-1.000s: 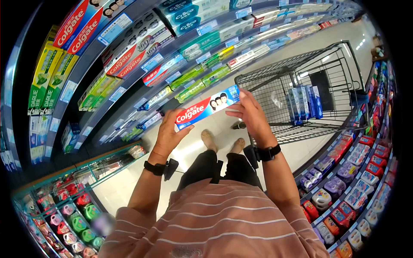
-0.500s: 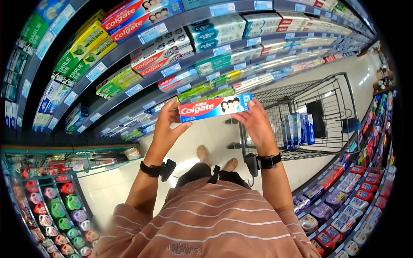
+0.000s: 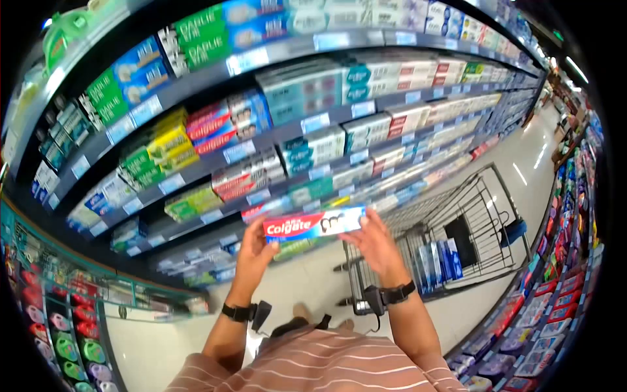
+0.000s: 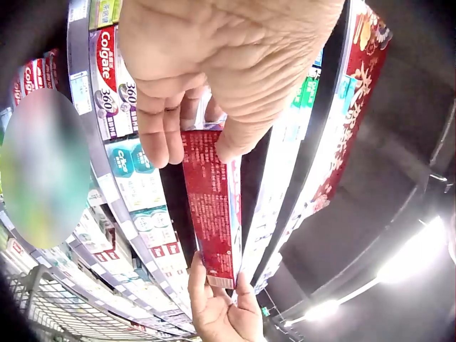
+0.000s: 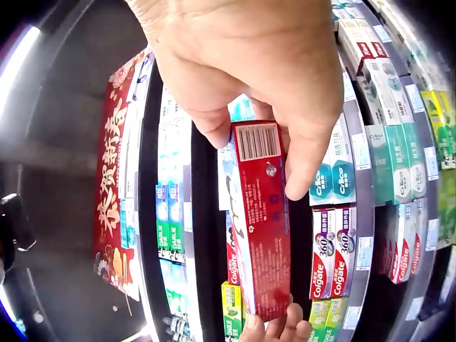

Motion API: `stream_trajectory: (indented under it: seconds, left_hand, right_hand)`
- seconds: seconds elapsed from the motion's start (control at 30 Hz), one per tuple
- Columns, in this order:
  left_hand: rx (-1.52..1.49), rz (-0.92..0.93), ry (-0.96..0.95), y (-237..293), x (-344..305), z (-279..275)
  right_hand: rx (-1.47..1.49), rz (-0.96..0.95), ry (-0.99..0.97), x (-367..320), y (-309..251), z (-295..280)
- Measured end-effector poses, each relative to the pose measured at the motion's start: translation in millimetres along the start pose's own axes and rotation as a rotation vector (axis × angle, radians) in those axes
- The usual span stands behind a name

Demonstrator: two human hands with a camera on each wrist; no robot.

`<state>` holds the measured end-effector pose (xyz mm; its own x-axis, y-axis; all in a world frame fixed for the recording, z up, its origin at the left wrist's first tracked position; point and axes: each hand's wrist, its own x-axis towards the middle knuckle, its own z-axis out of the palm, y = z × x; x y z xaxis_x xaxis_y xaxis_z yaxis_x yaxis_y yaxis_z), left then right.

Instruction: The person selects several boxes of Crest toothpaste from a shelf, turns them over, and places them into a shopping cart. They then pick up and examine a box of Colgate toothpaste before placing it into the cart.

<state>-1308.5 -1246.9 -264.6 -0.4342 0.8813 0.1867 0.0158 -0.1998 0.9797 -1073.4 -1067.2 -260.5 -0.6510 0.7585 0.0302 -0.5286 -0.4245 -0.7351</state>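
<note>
A Colgate toothpaste box (image 3: 307,225), red and blue with faces printed on its front, is held level between both hands in the head view. My left hand (image 3: 251,258) pinches the left end, thumb at the lower edge. At the other end, my right hand (image 3: 379,245) grips the box between thumb and fingers. The left wrist view shows the red, text-covered side of the toothpaste box (image 4: 210,206), with the right hand (image 4: 224,313) at the far end. A barcode shows near the right hand's fingers in the right wrist view.
Shelves (image 3: 313,124) of toothpaste boxes with price labels rise ahead. At the right stands a shopping cart (image 3: 480,196) with several blue boxes (image 3: 439,264) inside. Bottles line shelves (image 3: 542,320) at the far right and at the lower left. Pale floor (image 3: 163,353) lies below.
The head view has tilted up, bringing higher shelves into sight. The toothpaste box stays in both hands and now sits lower in the view, overlapping the lower shelves.
</note>
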Motion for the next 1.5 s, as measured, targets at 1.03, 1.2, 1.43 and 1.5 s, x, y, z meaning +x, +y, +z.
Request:
stream_trajectory:
  seconds: [1.03, 1.2, 1.43, 1.5]
  left_hand:
    - [0.008, 0.198, 0.011, 71, -20, 71]
    - [-0.018, 0.169, 0.047, 70, -27, 71]
    - [0.028, 0.189, 0.120, 68, -34, 61]
    - [0.032, 0.186, 0.157, 70, -37, 61]
  right_hand:
    - [-0.175, -0.075, -0.134, -31, -79, -10]
    - [-0.184, -0.054, -0.134, -30, -79, -8]
    - [-0.201, -0.017, -0.155, -23, -71, 0]
    - [-0.199, -0.018, -0.179, -20, -68, 2]
